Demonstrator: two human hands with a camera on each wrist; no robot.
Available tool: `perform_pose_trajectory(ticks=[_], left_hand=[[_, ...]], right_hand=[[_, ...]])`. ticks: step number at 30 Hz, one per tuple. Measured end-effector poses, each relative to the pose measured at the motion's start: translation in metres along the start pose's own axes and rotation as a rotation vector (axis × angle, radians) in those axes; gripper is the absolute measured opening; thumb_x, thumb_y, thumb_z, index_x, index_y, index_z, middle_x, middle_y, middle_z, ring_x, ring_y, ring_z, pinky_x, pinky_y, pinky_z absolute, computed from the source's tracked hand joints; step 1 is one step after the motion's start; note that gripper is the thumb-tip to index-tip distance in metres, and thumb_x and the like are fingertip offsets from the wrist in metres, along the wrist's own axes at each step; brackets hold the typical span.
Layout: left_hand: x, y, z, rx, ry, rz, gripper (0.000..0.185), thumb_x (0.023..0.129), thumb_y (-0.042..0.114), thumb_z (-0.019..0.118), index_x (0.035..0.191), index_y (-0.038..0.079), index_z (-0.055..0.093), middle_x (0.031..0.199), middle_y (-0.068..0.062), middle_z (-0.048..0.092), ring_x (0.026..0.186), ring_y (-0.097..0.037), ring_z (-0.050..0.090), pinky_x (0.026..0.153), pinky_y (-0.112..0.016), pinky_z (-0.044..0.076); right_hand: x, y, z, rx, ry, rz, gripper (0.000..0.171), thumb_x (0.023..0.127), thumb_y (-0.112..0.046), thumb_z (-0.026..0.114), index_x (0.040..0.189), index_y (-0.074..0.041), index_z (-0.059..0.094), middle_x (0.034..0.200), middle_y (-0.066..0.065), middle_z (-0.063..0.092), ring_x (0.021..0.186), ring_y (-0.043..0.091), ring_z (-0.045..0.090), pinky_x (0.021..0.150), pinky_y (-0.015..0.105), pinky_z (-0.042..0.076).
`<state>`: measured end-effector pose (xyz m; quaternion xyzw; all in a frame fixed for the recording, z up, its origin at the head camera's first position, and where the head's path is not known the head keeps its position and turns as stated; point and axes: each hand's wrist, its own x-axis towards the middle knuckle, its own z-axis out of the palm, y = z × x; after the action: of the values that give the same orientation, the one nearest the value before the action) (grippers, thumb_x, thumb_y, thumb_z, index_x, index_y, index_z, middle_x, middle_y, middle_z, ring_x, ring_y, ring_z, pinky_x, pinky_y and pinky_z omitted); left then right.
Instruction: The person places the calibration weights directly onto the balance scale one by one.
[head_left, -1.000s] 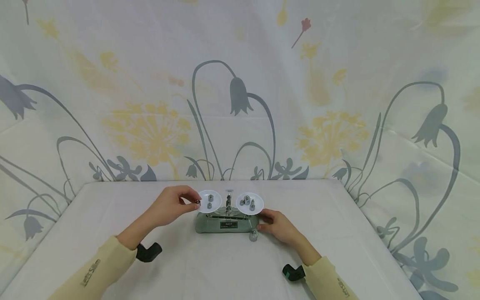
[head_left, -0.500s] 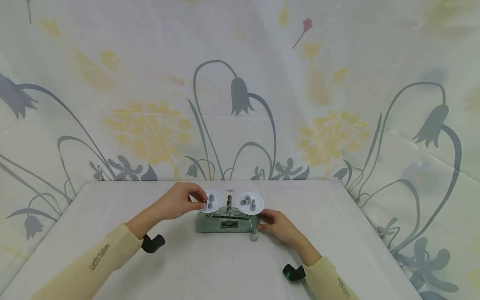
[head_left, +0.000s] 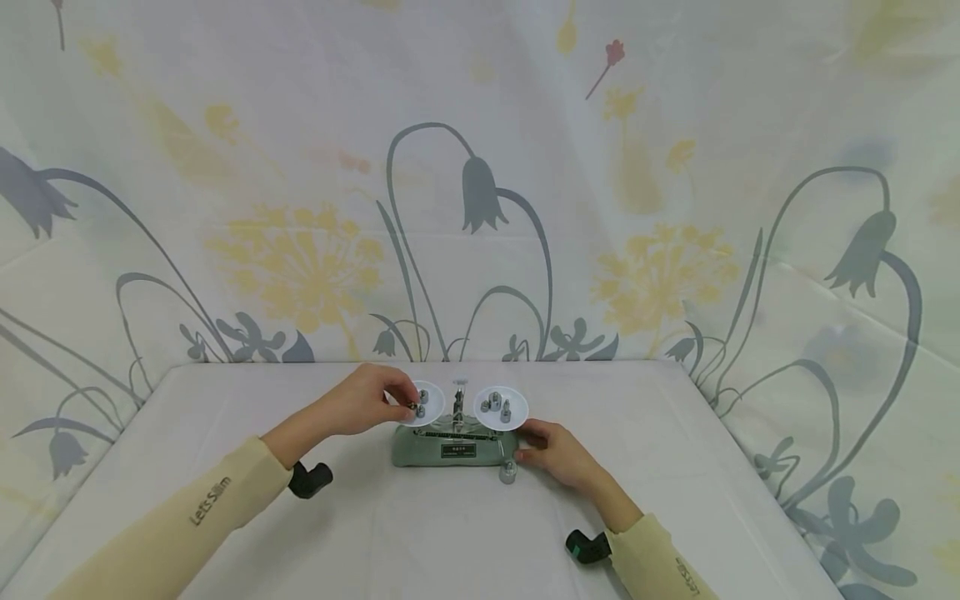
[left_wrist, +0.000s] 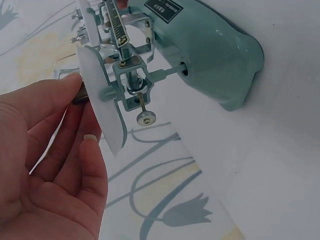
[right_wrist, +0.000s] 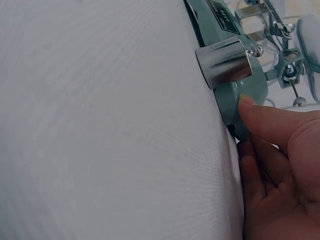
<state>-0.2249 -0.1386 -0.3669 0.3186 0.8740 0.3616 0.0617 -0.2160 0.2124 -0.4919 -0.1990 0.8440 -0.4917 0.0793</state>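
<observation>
Left hand (head_left: 365, 407) pinches small weight (head_left: 412, 406) over left pan (head_left: 433, 398); set gently, right hand (head_left: 557, 451) relaxed, fingers steadying balance base (head_left: 450, 451).

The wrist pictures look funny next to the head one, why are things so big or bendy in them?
Head view: wide lens bows the flowered backdrop; the balance scale looks tiny, evenly lit. Left wrist view: the left hand fills the corner, slightly soft; the left pan is edge-on. Right wrist view: the metal weight shows glare, and the right hand looms large.
</observation>
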Motion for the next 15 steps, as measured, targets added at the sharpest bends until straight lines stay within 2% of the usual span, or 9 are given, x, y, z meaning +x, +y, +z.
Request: perform_pose_trajectory(ticks=[6,15], left_hand=[[0.0014,0.0014,0.0012,0.006,0.002,-0.006,0.013,0.085,0.006,0.078,0.096,0.009,0.072,0.091,0.004,0.069,0.083,-0.012,0.063,0.069,-0.028,0.054],[0.0019,0.0020,0.0019,0.018,0.000,-0.009,0.013,0.085,0.006,0.078,0.095,0.010,0.072,0.091,0.004,0.069,0.086,-0.012,0.063,0.072,-0.030,0.053]], right_hand=[[0.0001,0.0005,0.0002,-0.003,-0.001,-0.002,0.050,0.088,-0.014,0.075,0.133,0.002,0.058,0.135,0.017,0.059,0.129,0.035,0.052,0.108,0.046,0.040],[-0.0003,-0.0007,-0.0002,0.005,-0.003,0.004,0.049,0.088,-0.012,0.074,0.133,0.002,0.059,0.135,0.018,0.059,0.129,0.035,0.052,0.108,0.045,0.040]])
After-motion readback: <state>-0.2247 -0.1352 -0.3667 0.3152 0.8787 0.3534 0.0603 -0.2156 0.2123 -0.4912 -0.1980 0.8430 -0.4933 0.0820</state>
